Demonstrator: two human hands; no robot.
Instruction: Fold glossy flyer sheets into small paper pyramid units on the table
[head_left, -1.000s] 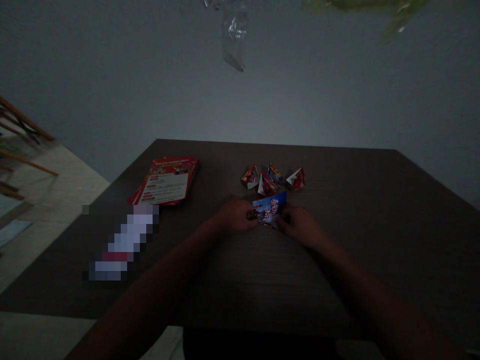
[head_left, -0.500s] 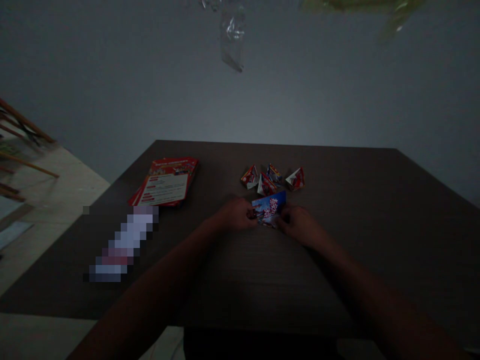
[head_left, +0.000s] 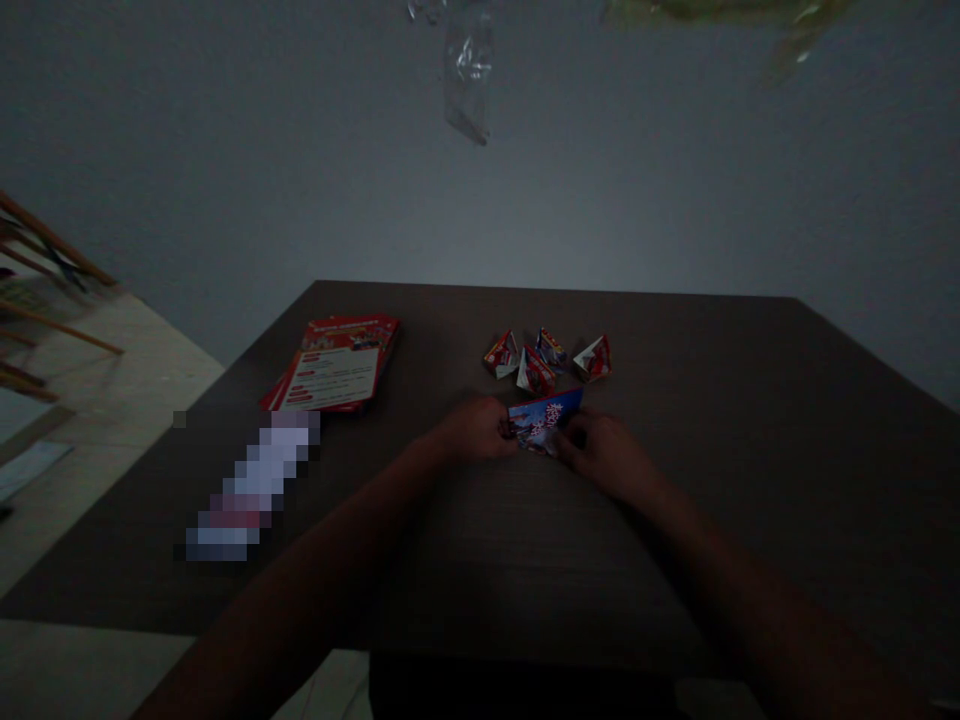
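Between my two hands is a folded paper leaflet (head_left: 541, 418), printed blue with white lettering and a red edge along its top. My left hand (head_left: 480, 427) grips its left end, fingers closed. On the other side, my right hand (head_left: 598, 446) pinches the right end between thumb and fingers. Just beyond the leaflet stand several small folded paper shapes, among them a red and white one (head_left: 535, 371) and another (head_left: 594, 359) farther right. The dim light hides the leaflet's underside and some fingertips.
A stack of red printed flyers (head_left: 335, 362) lies on the left of the dark wooden table (head_left: 712, 400). Nearer me is a pixelated, blurred-out object (head_left: 255, 485). A grey wall (head_left: 637, 180) rises behind the table, with a clear plastic piece (head_left: 468, 85) on it.
The leaflet's upper right corner has shifted slightly right and tilted, so its blue face looks flatter. Both hands keep their grip. The whole view has drifted a little.
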